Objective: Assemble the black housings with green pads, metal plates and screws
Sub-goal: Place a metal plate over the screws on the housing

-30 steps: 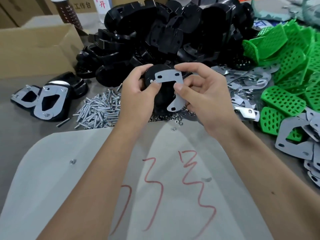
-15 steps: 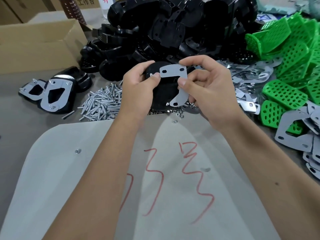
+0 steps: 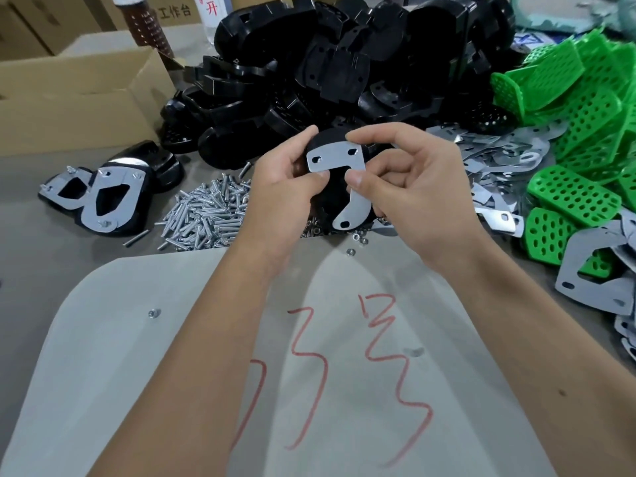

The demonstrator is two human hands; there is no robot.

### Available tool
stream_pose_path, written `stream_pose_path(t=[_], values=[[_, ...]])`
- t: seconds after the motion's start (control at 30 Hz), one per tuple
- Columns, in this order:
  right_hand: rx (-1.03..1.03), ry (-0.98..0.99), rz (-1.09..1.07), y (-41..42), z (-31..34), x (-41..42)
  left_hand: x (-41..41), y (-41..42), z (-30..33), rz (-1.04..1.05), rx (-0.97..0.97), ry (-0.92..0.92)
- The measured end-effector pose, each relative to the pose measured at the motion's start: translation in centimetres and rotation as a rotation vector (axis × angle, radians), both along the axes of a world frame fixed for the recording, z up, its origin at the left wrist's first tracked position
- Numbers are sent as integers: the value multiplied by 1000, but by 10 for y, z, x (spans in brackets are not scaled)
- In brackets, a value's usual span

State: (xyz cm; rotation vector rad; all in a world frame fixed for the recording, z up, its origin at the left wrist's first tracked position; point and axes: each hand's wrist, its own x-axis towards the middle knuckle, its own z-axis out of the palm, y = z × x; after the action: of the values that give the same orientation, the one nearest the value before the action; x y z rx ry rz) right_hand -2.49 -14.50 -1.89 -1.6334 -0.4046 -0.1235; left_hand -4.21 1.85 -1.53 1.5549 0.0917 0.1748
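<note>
Above the table I hold a black housing (image 3: 330, 197) with a grey metal plate (image 3: 339, 158) laid on its face. My left hand (image 3: 282, 194) grips the housing's left side, thumb on the plate's lower left edge. My right hand (image 3: 413, 187) pinches the plate, index finger on its top edge and thumb on its inner arm. The plate's holes show no screws. Behind lies a big heap of black housings (image 3: 344, 70). Green perforated pads (image 3: 585, 132) are piled at the right, and loose metal plates (image 3: 495, 160) lie beside them. A heap of screws (image 3: 206, 215) lies left of my hands.
Two housings with plates and screws fitted (image 3: 110, 197) lie at the left. A cardboard box (image 3: 75, 98) stands at the back left. A pale sheet with red marks (image 3: 309, 373) covers the near table, with loose nuts (image 3: 356, 237) at its far edge.
Both hands have shifted the plate slightly on the housing; the head view has tilted a little. The grips are the same.
</note>
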Motion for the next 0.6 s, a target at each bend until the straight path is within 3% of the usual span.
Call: stream_pose_path(t=[0.33,0.6], values=[[-71,-23,-133,0,-5,1,-3,1,6,-20,-94,-23],[-46,10,-105,2,-5,2,1,-1,-1,8,-109,-58]])
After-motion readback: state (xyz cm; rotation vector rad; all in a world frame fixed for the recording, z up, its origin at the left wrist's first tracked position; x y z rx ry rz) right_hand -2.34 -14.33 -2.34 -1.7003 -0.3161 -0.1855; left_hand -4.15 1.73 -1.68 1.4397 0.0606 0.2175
